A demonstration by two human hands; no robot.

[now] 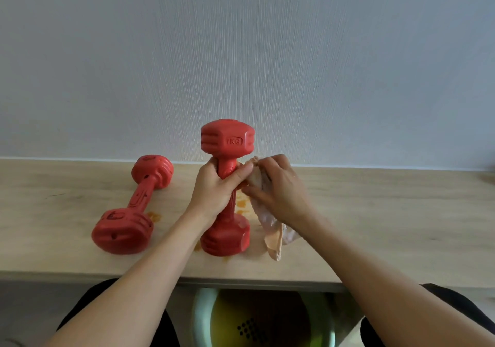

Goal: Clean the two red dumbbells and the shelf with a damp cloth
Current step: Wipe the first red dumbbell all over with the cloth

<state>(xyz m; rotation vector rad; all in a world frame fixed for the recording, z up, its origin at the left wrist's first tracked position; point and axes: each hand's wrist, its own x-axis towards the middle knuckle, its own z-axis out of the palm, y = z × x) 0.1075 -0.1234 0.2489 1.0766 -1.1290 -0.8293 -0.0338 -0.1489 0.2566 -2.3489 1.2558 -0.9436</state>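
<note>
Step, first dumbbell: my left hand (214, 185) grips upright red plastic dumbbell (227, 185), right hand (278, 188) pinches pale damp cloth (270, 226); next, wipe handle.

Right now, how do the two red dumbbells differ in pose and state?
The upright dumbbell stands on end, gripped at its handle by the left hand; the lying dumbbell rests on its side on the shelf, untouched. The right hand holds the cloth beside the upright one only. Both are red.
</note>
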